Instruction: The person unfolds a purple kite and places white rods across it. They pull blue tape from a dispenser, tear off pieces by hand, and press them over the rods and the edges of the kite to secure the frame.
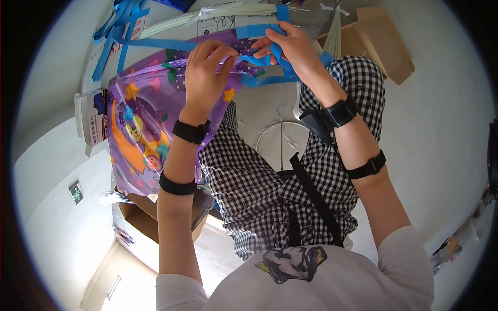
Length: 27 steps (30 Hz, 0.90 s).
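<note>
Up past the checked trousers (249,192), the purple sheet (140,101) spreads mostly to the left of and below the left hand (208,67), the nearer one, which pinches its upper edge; that edge runs crosswise toward the right hand (294,52). Blue ribbon (255,31) lies against that hand's half-curled fingers, though from where I stand I can't tell whether they grip it.

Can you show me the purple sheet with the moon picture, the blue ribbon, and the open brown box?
Purple sheet (167,102): head view, on its printed side.
Blue ribbon (164,43): head view, on a long flat stretch.
Brown box (387,45): head view, on its open flap.
</note>
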### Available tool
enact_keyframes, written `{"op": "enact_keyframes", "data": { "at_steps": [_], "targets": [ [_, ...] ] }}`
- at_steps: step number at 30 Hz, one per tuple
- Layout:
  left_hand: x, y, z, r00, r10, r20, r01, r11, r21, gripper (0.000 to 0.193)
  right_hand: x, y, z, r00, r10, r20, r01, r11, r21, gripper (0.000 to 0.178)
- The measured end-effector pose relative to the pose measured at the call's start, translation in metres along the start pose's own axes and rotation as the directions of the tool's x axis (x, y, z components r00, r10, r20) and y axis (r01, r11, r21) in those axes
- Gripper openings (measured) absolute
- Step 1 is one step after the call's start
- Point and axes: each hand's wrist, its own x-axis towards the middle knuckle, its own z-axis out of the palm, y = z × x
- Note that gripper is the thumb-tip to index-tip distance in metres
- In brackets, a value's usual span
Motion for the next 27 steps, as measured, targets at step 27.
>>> {"op": "enact_keyframes", "data": {
  "at_steps": [27],
  "targets": [
    [-0.024, 0.048, 0.012, 0.296, -0.788, 0.54, 0.699, -0.207, -0.684, 0.017, -0.003, -0.002, -0.009, 0.998, 0.019, 0.055, -0.012, 0.992, -0.13, 0.022]
  ]
}}
